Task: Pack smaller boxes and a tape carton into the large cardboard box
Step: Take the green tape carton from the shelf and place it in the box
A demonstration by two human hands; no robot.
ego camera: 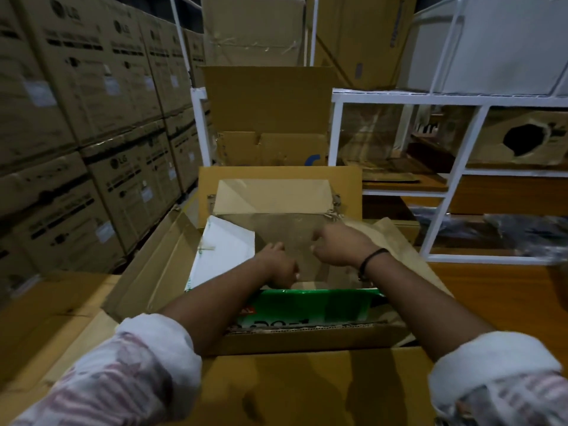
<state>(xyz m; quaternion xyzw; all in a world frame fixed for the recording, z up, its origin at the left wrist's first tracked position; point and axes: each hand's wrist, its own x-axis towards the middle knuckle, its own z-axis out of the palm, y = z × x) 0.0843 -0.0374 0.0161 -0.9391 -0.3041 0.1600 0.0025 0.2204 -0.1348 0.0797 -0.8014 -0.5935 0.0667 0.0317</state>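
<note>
Warehouse aisle of stacked cartons (92, 118) and white shelving (445, 179), large cardboard box (153, 265) open before me, small brown box (276, 210) inside beside a white box (227, 250), green carton (322, 305) nearest me, my left hand (278, 267) and right hand (338, 245) curled against the brown box, actual grip I cannot tell

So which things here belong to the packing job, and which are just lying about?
Job: large cardboard box, brown inner box, green carton, white box, left hand, right hand.
Lying about: stacked LG cartons, white rack, holed box.
</note>
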